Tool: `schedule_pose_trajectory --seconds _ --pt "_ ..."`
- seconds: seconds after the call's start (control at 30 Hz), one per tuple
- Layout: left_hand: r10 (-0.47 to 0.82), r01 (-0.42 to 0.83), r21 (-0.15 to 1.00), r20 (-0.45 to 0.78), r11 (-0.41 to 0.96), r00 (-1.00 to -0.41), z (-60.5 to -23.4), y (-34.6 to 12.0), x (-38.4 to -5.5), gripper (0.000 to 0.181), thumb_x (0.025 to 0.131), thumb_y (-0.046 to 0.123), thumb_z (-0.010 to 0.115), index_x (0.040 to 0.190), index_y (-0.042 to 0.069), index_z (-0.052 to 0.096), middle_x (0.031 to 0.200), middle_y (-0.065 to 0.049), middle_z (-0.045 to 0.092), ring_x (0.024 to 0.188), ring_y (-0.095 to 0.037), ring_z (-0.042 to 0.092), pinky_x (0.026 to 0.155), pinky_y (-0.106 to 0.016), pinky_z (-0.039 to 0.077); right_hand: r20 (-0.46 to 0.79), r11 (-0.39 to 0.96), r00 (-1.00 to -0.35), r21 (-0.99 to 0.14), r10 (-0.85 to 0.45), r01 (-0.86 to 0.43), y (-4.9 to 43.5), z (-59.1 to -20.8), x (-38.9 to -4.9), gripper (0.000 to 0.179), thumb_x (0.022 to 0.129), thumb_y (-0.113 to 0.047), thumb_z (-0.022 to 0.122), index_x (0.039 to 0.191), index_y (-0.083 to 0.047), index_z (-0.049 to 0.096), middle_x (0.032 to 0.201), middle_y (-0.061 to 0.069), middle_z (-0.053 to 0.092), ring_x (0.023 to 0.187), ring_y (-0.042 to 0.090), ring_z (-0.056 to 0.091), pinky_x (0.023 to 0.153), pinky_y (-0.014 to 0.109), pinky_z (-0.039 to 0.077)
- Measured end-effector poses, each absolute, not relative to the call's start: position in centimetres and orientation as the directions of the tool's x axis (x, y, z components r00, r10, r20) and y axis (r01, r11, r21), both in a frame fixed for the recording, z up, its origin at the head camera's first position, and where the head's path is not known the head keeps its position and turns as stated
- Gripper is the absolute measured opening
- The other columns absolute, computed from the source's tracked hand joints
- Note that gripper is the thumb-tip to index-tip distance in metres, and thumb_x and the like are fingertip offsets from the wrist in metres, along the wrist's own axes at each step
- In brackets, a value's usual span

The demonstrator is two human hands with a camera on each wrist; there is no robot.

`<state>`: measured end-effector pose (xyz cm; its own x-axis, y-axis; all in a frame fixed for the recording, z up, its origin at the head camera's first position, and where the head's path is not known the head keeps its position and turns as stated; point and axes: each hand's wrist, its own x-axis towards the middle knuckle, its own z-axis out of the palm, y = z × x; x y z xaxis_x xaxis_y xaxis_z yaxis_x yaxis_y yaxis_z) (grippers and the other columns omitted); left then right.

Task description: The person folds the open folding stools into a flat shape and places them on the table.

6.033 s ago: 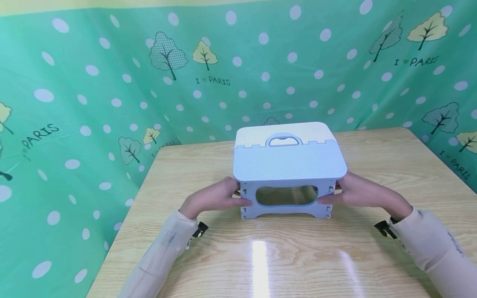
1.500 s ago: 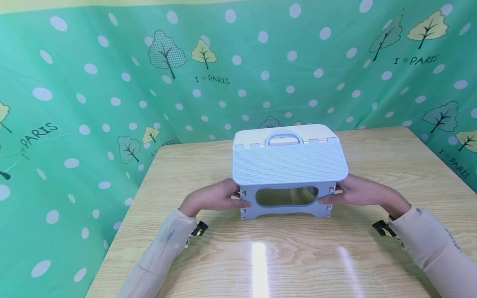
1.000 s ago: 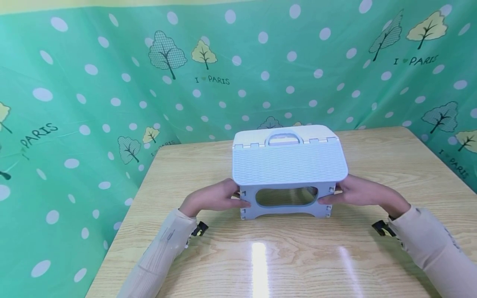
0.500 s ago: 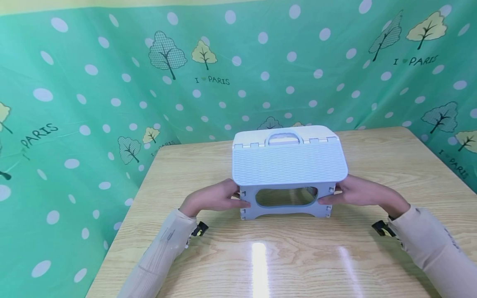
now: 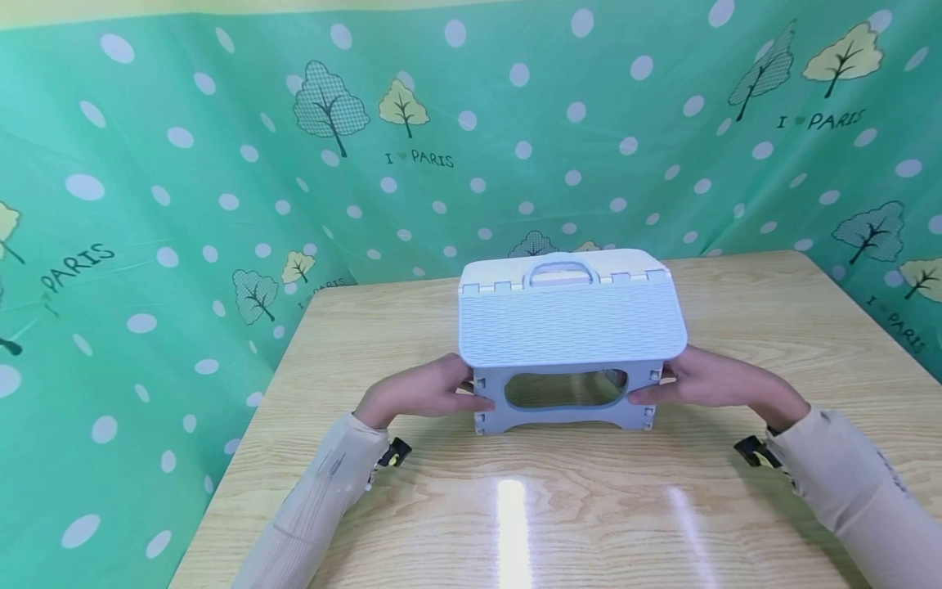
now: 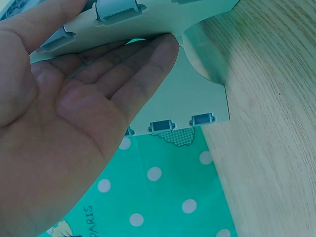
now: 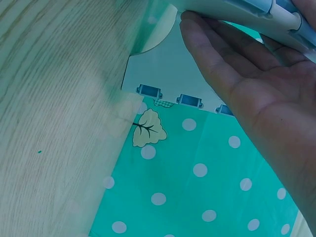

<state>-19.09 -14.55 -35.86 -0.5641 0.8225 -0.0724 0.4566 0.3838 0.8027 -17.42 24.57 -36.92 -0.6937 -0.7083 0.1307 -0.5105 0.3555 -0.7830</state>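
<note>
A pale blue and white folding stool (image 5: 570,327) stands upright on the wooden surface (image 5: 611,507), towards the far edge, with its legs spread below the top; the blue near part and the whiter far part of that top meet along a toothed seam, where an arched handle (image 5: 562,261) sits; the left hand (image 5: 434,388) grips the left edge of the front leg panel (image 5: 567,415), its thumb across the front and its other fingers behind; the right hand (image 5: 710,376) holds the right edge in the same way, thumb in front; in both wrist views the long fingers lie nearly straight and close together, so each hand pinches the panel between thumb and fingers; the left wrist view also shows dark blue hinges (image 6: 162,126) along another panel; both arms wear light sleeves, the left sleeve (image 5: 316,491) and the right sleeve (image 5: 846,483) each with a small black piece near the wrist; behind the surface hangs a green cloth (image 5: 471,74) with white dots, trees and the word PARIS; streaks of light shine on the wood in front of the stool.
</note>
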Motion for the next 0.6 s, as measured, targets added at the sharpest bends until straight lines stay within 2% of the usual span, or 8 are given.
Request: schedule_pose_trajectory --seconds 0.4,0.6 --pt "0.821 0.451 0.805 -0.076 0.385 -0.566 -35.78 -14.52 -18.99 0.072 0.094 0.006 0.067 0.154 0.014 0.028 0.138 -0.010 0.054 0.121 -0.020 0.058 0.098 -0.034 0.052 0.123 0.367 -0.697 -0.779 -0.706 -0.509 24.57 -36.96 -17.38 0.099 0.087 -0.015 0.078 0.158 -0.025 0.011 0.155 0.018 0.020 0.124 0.015 0.036 0.088 0.033 0.052" --pt "0.821 0.454 0.802 -0.077 0.388 -0.566 -35.77 -14.52 -19.02 0.072 0.095 0.007 0.067 0.154 0.014 0.027 0.138 -0.010 0.054 0.121 -0.020 0.058 0.099 -0.034 0.052 0.123 0.369 -0.694 -0.775 -0.709 -0.514 24.60 -36.96 -17.40 0.098 0.087 -0.014 0.078 0.158 -0.025 0.011 0.154 0.016 0.021 0.125 0.014 0.035 0.089 0.033 0.051"
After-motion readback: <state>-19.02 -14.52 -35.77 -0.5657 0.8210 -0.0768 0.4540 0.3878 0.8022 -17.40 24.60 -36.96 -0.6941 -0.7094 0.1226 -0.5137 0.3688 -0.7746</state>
